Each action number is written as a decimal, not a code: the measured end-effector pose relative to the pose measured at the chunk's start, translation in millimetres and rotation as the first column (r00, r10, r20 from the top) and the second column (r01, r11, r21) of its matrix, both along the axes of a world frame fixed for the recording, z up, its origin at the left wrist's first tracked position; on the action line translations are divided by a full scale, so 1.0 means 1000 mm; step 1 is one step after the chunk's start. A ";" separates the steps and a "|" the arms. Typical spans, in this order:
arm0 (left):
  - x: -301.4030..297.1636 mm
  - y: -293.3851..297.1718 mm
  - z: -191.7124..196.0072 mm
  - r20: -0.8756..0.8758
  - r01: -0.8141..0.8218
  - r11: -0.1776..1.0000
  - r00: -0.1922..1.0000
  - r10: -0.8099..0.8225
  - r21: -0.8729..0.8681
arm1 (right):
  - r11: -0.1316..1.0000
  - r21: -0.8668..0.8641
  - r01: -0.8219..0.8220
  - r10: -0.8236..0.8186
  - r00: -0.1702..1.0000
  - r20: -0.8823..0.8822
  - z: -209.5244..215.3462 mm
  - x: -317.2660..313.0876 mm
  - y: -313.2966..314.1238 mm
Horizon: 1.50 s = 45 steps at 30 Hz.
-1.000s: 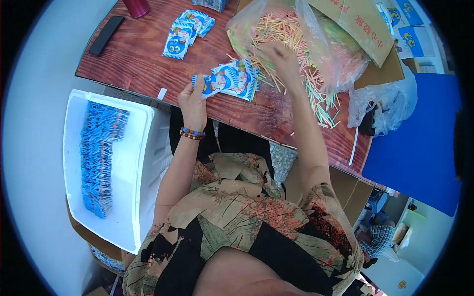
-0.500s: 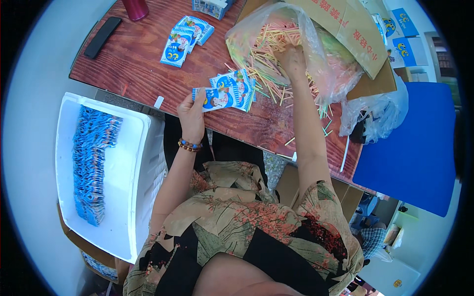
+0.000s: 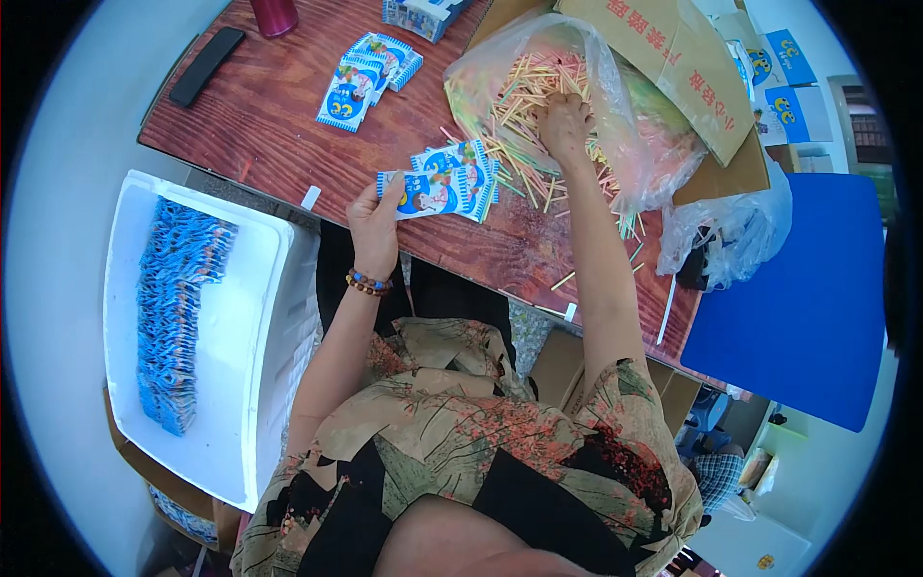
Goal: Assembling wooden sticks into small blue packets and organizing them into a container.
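Note:
My left hand [image 3: 373,213] pinches the left end of a small blue-and-white packet [image 3: 429,195] between thumb and fingers, just over the near table edge. More such packets [image 3: 471,163] lie under and beside it. Inside an open clear plastic bag [image 3: 471,82], my right hand [image 3: 565,130] rests among thin pastel sticks [image 3: 524,96], pink, yellow and green. Its fingers curl down around some of them, the tips partly hidden. Loose sticks spill from the bag's mouth toward me on the reddish wooden table [image 3: 279,135].
More packets [image 3: 361,87] lie farther left, near a black oblong object [image 3: 207,65] and a red cylinder [image 3: 274,14]. Left of the table, a white foam box [image 3: 231,356] holds a row of packets. A cardboard box [image 3: 673,67] stands behind the bag; a blue panel [image 3: 788,308] is right.
My right hand has drawn slightly back toward me within the sticks, and its fingers now show more. My left hand keeps its pinch on the packet. The whole view has shifted slightly.

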<state>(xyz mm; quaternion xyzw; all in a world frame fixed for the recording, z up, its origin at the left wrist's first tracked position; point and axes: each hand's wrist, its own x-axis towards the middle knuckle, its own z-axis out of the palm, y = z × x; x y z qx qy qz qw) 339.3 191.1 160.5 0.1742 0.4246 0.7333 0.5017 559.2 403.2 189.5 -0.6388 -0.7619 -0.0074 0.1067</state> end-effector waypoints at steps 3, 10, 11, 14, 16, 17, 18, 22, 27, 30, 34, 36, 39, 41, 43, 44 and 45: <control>0.003 0.002 0.004 -0.004 0.016 1.000 1.000 -0.016 0.000 | 0.995 0.089 -0.052 0.049 0.998 0.036 -0.012 0.020 0.012; 0.001 0.002 0.001 -0.014 0.006 1.000 1.000 -0.006 0.021 | 0.997 -0.051 -0.051 0.033 0.951 -0.308 0.003 0.013 0.005; 0.001 0.001 0.001 -0.015 0.008 1.000 1.000 -0.008 0.021 | 0.993 -0.104 -0.053 0.024 0.964 -0.263 0.006 0.013 0.003; 0.002 0.001 0.001 -0.038 0.018 1.000 0.999 -0.018 -0.004 | 0.991 -0.082 -0.103 0.070 0.940 -0.335 0.007 0.014 0.002; 0.002 0.001 0.001 -0.020 0.007 1.000 1.000 -0.007 0.004 | 0.993 -0.044 -0.107 0.085 0.933 -0.350 0.006 0.017 0.000; 0.002 0.001 0.001 -0.020 0.005 1.000 1.000 -0.005 0.003 | 0.994 -0.006 -0.110 0.100 0.926 -0.365 0.006 0.018 0.000; 0.002 0.001 0.001 -0.029 0.011 1.000 1.000 -0.011 0.000 | 0.994 -0.007 -0.112 0.102 0.926 -0.365 0.005 0.021 -0.001; 0.002 0.003 -0.001 -0.036 0.021 1.000 0.999 -0.021 0.000 | 0.995 0.025 -0.101 0.104 0.942 -0.319 0.002 0.028 -0.009; -0.002 -0.001 0.003 -0.043 0.021 1.000 0.999 -0.021 -0.003 | 0.990 -0.125 -0.067 0.062 0.997 -0.050 0.030 0.002 -0.023; 0.003 0.003 0.005 -0.038 0.032 0.999 0.999 -0.032 0.007 | 0.999 -0.052 -0.015 0.018 0.999 0.051 0.009 0.010 -0.009; 0.002 0.003 0.000 -0.028 0.018 1.000 0.999 -0.018 -0.001 | 0.994 0.027 -0.107 0.102 0.985 0.142 0.005 0.013 -0.003; -0.002 0.000 -0.004 -0.036 0.004 1.000 0.999 -0.005 -0.005 | 0.987 0.005 -0.158 0.155 0.970 0.187 0.007 0.010 -0.001; 0.001 0.002 -0.001 -0.034 0.023 1.000 0.999 -0.023 0.001 | 0.999 0.005 -0.032 0.032 0.972 -0.234 -0.006 0.026 0.012; 0.003 0.004 0.000 -0.031 0.031 0.999 0.999 -0.031 0.010 | 0.985 0.155 -0.081 0.150 0.843 -0.516 -0.014 0.032 0.021; 0.001 0.002 -0.002 -0.032 0.019 1.000 0.999 -0.019 -0.003 | 0.990 0.068 -0.125 0.141 0.786 -0.602 -0.006 0.030 0.022; 0.000 0.001 -0.002 -0.034 0.016 1.000 0.999 -0.016 -0.004 | 0.986 -0.013 -0.169 0.115 0.726 -0.678 0.001 0.028 0.020; 0.000 0.001 -0.002 -0.035 0.017 1.000 0.999 -0.017 -0.002 | 0.985 -0.015 -0.172 0.116 0.725 -0.679 0.002 0.028 0.021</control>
